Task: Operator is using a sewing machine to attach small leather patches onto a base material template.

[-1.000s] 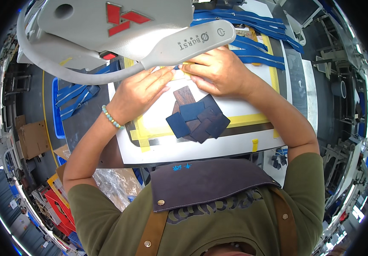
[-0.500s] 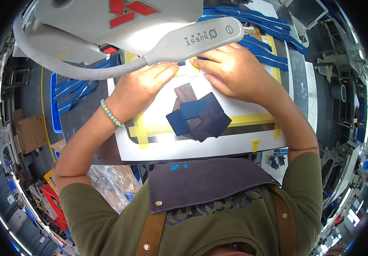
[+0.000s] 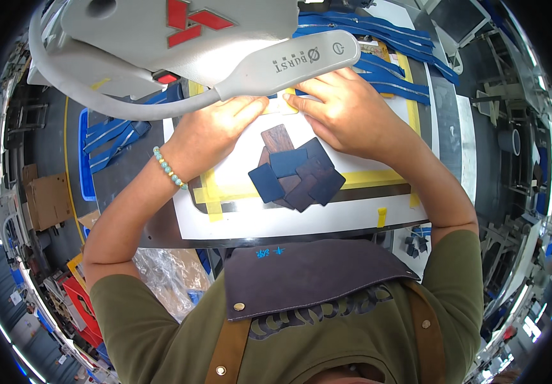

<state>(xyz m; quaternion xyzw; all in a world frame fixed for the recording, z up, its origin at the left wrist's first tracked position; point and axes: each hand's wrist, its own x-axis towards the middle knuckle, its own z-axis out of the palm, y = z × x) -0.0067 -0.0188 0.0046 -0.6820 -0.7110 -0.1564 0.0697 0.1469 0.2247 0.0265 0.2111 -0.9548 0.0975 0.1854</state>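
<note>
Both hands rest on the white work surface point(image 3: 314, 221) under the sewing machine's head point(image 3: 129, 38). My left hand point(image 3: 215, 125) lies flat with fingers stretched toward the middle; some are hidden behind the grey lamp point(image 3: 289, 64). Across from it, my right hand point(image 3: 346, 112) has its fingers extended, one fingertip at a small yellow patch point(image 3: 290, 100). The lamp covers part of that hand too, along with the spot between the hands. Just nearer to me lies an overlapping pile of small dark blue and brown rectangular pieces point(image 3: 298, 173).
Blue zipper strips point(image 3: 378, 32) spread over the far right; more zipper strips point(image 3: 113, 141) lie by a blue tray point(image 3: 85, 166) at left. Yellow tape point(image 3: 372, 180) borders the white surface. Clear plastic wrapping point(image 3: 167, 278) is below the table's left front.
My right thumb has drawn in closer to the hand. The left hand and the pile of pieces stay nearly the same, with only a slight shift of the whole view.
</note>
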